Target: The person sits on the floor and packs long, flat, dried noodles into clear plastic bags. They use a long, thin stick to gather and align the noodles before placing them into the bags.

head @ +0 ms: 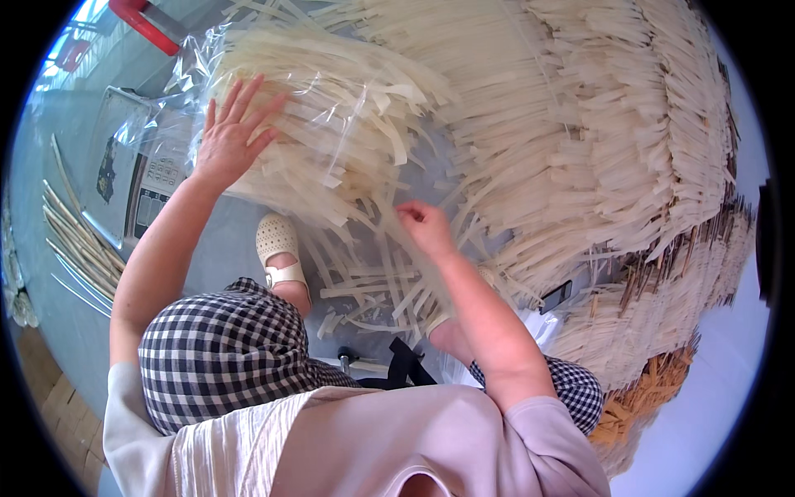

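My left hand lies with its fingers spread on a clear plastic bag that holds or covers a heap of pale, flat, noodle-like strips. To the lower right of that heap is my right hand, its thumb and fingertips curled together. A pale blurred strip passes beside the right fingertips; whether they pinch it cannot be told. Loose strips are scattered on the grey floor between my feet.
Stacked strips fill the right side. A digital scale stands at left, near thin canes. A red handle is at top left. A dark phone-like device lies by my right arm. My left shoe is below the bag.
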Demonstrator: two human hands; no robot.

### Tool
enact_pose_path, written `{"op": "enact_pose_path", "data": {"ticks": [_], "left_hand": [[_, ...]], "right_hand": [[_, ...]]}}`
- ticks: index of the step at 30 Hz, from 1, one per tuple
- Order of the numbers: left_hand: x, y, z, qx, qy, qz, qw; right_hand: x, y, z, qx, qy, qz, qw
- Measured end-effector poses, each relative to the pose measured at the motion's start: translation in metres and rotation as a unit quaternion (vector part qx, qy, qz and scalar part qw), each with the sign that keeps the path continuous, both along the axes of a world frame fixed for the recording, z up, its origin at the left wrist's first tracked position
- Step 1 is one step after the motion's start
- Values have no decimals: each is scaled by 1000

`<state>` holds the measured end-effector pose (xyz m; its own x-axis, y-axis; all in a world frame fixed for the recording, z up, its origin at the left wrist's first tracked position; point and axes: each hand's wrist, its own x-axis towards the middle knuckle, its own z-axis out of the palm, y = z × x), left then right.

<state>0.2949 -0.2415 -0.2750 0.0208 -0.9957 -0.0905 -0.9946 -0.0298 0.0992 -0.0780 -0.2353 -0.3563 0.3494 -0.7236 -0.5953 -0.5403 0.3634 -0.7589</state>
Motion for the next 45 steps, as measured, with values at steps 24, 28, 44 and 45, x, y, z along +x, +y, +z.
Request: {"op": "enact_pose_path", "data": {"ticks": [24, 28, 44, 45], "left_hand": [[-73, 55, 25, -70, 331, -250, 907], [-78, 60, 22, -25, 350, -259, 900], [-64, 78, 18, -22, 370, -158, 915], [-64, 80, 15, -21, 374, -157, 914]], "right_hand": [[-71, -17, 33, 188, -6, -128, 974], [-85, 15, 48, 251, 147, -51, 955], [-65, 69, -20, -206, 359, 202, 888], [-75, 72, -22, -186, 335, 207, 900]]}}
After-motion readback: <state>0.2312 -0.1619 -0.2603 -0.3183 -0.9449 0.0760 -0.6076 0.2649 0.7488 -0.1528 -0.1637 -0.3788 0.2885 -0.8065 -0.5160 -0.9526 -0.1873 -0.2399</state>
